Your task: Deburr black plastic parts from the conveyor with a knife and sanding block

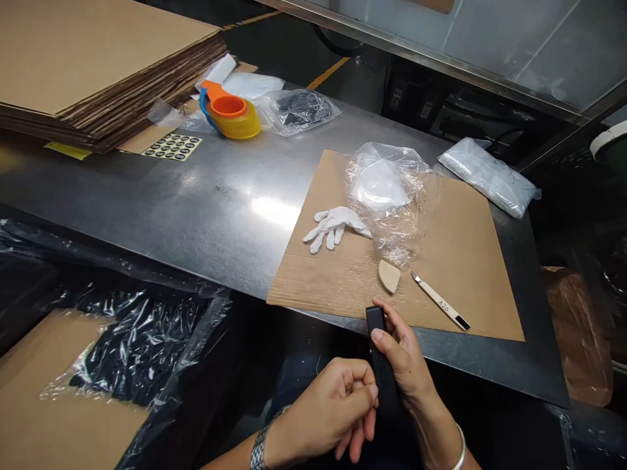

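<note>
Just past the table's front edge, my right hand (406,356) grips a long black piece (376,321) with a smooth, slightly rounded end. Its thumb presses the near face and its fingers wrap behind; the lower part blends into the dark background. My left hand (337,405) is closed beside that piece, thumb against the curled index finger; whether something small is pinched there is hidden. Ahead on the cardboard sheet (304,281) lie a tan wedge-shaped block (388,276) and a pen-shaped craft knife (439,300) marked A26.
A white glove (336,227) and a clear plastic bag (392,189) with white contents lie on the cardboard. A wrapped packet (490,176) rests at the right. Tape on an orange dispenser (229,108), a sticker sheet (172,147) and stacked cardboard (108,59) occupy the metal table's (220,209) far left.
</note>
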The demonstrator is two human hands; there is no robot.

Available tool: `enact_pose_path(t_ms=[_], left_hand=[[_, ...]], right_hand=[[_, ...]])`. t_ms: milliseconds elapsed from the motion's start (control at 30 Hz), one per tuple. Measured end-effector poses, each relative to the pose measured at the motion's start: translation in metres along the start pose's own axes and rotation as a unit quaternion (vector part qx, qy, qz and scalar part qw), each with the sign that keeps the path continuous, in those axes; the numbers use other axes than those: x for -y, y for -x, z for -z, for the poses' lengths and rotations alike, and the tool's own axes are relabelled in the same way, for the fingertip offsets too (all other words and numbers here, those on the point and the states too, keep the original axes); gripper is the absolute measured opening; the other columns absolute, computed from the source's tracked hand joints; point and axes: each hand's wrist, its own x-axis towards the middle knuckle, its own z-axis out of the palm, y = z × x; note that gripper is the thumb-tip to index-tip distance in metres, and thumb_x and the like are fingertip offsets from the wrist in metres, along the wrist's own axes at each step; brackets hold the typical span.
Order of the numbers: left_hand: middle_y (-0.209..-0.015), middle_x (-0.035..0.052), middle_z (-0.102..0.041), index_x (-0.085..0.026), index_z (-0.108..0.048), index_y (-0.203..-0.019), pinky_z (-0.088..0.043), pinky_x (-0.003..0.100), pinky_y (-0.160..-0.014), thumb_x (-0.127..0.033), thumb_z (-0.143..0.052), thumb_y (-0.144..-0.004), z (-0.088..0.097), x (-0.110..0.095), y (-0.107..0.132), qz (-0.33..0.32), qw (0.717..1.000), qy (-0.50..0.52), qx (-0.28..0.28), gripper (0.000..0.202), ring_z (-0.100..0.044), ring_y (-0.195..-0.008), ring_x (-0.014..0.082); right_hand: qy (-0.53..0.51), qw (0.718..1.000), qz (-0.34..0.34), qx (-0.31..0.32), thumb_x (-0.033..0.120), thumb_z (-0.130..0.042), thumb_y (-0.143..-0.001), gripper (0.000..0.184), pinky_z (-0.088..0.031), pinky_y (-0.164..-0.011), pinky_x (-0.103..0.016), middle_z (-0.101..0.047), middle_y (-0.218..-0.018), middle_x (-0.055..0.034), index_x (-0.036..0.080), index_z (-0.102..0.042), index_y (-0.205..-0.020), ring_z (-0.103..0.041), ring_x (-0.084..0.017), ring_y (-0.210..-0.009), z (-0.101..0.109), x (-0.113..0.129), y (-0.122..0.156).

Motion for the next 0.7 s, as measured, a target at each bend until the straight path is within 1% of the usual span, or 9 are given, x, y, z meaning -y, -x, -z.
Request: enact_pose_path(t_ms=[100, 267, 500, 567, 700], left_hand=[[-0.047, -0.0036, -0.055, -0.017, -0.043, -0.065, -0.028, 0.008, -0.026, -0.027, -0.044, -0.079, -0.0009, 0.0019, -0.0005, -0.004, 1.000, 0.004, -0.010, 0.017, -0.047, -0.031, 0.0036], [-0.047, -0.0032, -0.057, -0.017, -0.045, -0.067, -0.031, 0.009, -0.026, -0.023, -0.046, -0.076, -0.0026, 0.0068, -0.0012, -0.004, 1.000, 0.021, -0.016, 0.010, -0.050, -0.032, 0.0054], [-0.047, -0.0027, -0.057, -0.016, -0.047, -0.069, -0.031, 0.010, -0.026, -0.026, -0.046, -0.076, -0.0024, 0.0066, -0.0013, -0.011, 0.999, 0.037, -0.026, 0.012, -0.051, -0.033, 0.0065], [-0.047, -0.0027, -0.057, -0.016, -0.047, -0.068, -0.032, 0.010, -0.027, -0.026, -0.047, -0.076, -0.0023, 0.0049, -0.0016, -0.013, 0.999, 0.038, -0.024, 0.013, -0.051, -0.033, 0.0064], [-0.048, -0.0021, -0.057, -0.016, -0.046, -0.066, -0.033, 0.010, -0.028, -0.025, -0.050, -0.076, -0.0026, 0.0024, -0.0014, -0.013, 0.999, 0.042, -0.020, 0.014, -0.051, -0.033, 0.0062]], right_hand=[[0.006, 1.000, 0.001, -0.001, 0.041, -0.062, -0.073, 0.057, -0.044, -0.072, -0.026, -0.060, -0.107, -0.0066, 0.017, -0.049, -0.123, -0.054, -0.020, -0.093, 0.0004, -0.0015, -0.0008], [-0.001, 1.000, -0.004, -0.003, 0.040, -0.062, -0.073, 0.056, -0.044, -0.071, -0.027, -0.061, -0.103, -0.0061, 0.017, -0.050, -0.122, -0.055, -0.019, -0.089, -0.0002, -0.0039, -0.0017], [-0.024, 1.000, -0.012, -0.008, 0.040, -0.063, -0.070, 0.053, -0.042, -0.072, -0.025, -0.061, -0.104, -0.0052, 0.018, -0.056, -0.117, -0.055, -0.018, -0.090, -0.0014, -0.0032, -0.0027], [-0.034, 0.999, -0.019, -0.011, 0.039, -0.064, -0.070, 0.051, -0.042, -0.071, -0.024, -0.061, -0.102, -0.0044, 0.018, -0.057, -0.116, -0.054, -0.016, -0.086, -0.0020, -0.0027, -0.0029], [-0.069, 0.996, -0.049, -0.002, 0.039, -0.064, -0.071, 0.052, -0.038, -0.060, -0.021, -0.059, -0.085, -0.0015, 0.018, -0.056, -0.117, -0.050, -0.012, -0.069, -0.0033, -0.0031, -0.0029]])
